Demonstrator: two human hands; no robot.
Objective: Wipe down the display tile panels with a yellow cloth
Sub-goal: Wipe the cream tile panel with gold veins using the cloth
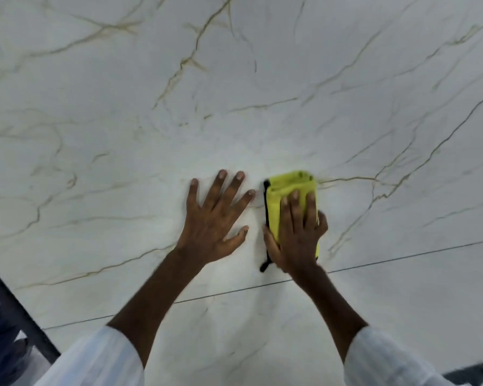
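A large white marble-look tile panel [234, 93] with thin golden-grey veins fills the view. A folded yellow cloth [285, 188] with a black edge lies flat against it, right of centre. My right hand [297, 235] presses on the cloth, fingers straight over its top and thumb along its left edge. My left hand [215, 221] rests flat on the bare panel just left of the cloth, fingers spread. The lower part of the cloth is hidden under my right hand.
A thin dark joint line [402, 257] crosses the surface below my hands, with another tile panel [262, 330] beneath it. A dark metal frame bar [14, 310] runs diagonally at the lower left edge. White sleeves [101, 360] cover my forearms.
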